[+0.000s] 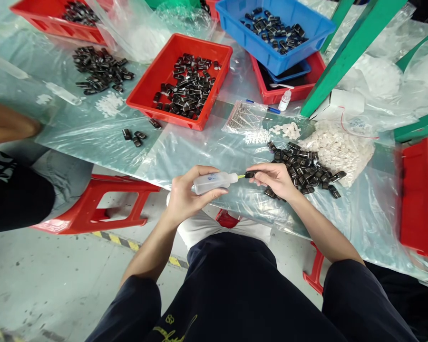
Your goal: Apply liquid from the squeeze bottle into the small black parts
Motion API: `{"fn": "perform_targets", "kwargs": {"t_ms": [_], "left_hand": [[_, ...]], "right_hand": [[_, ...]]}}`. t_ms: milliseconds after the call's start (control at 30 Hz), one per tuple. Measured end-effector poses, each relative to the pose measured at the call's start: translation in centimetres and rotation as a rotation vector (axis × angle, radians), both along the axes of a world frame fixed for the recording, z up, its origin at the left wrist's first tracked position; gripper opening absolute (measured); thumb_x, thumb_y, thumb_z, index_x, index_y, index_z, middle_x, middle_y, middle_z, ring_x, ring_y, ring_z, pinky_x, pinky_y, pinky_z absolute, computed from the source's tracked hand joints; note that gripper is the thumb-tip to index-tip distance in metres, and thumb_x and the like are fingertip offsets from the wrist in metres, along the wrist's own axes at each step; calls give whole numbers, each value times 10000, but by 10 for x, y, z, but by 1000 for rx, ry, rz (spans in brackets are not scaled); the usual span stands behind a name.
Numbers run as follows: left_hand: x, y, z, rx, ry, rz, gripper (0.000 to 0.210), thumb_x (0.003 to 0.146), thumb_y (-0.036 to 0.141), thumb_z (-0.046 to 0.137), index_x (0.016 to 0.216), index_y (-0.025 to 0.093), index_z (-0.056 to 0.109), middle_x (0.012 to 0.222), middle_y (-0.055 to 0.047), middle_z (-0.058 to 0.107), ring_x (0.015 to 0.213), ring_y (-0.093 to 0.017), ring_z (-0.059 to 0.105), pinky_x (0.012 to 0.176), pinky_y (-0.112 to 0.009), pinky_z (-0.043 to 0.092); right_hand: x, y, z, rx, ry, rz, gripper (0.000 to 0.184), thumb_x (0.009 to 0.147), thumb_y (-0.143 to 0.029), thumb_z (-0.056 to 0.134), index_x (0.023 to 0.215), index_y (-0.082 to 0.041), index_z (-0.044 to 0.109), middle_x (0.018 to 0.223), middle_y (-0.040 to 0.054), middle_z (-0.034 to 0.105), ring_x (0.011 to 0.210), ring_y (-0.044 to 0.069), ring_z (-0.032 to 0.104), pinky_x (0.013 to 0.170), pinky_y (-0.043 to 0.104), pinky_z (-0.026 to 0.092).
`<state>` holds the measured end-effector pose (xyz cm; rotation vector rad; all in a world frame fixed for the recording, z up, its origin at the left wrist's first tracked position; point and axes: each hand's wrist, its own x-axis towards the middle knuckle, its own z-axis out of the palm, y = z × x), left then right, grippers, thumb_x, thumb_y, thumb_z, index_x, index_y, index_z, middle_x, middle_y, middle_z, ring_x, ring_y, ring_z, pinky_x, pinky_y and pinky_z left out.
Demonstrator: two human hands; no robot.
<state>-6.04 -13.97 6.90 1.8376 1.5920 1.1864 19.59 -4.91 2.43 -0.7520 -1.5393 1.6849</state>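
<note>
My left hand [185, 194] is wrapped around a translucent squeeze bottle [212, 182] lying sideways, its thin yellowish nozzle tip [240, 176] pointing right. Between the fingertips of my right hand [274, 178] is a small black plastic part [250, 174]. The nozzle tip meets or nearly meets this part; I cannot tell if they touch. Right beside my right hand spreads a pile of similar black parts [303, 166]. Just beyond that pile lie small white pieces [257, 136] and a clear bag of white pieces [345, 147].
A red bin [137, 97] and a blue bin [278, 64] hold more black parts. A bag of metal pins [244, 116] and a small bottle [284, 100] lie behind. A green post [349, 57] slants at right. Another person's arm [10, 122] is at left, near a red stool [117, 183].
</note>
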Motion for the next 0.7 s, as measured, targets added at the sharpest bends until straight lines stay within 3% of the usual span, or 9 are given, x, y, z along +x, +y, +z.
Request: {"fn": "perform_targets", "kwargs": {"t_ms": [467,700], "left_hand": [[-1,3,-1,-45,-30,1,524,785,673,824,1015,209,743,882,-37,772,738,-180,715,652,-279,564],[0,4,-4,-14,-46,-23,463,808,601,834,1034,209,738,913,-39,772,754,-169,708,650,-274,548]], "right_hand": [[0,0,-1,18,-32,0,415,891,-537,791,1076,-171,850,803,79,813,599,125,643,547,258,539],[0,0,0,10,-9,3,405,889,-526,801,1074,-168,848,796,73,811,581,113,617,550,253,530]]}}
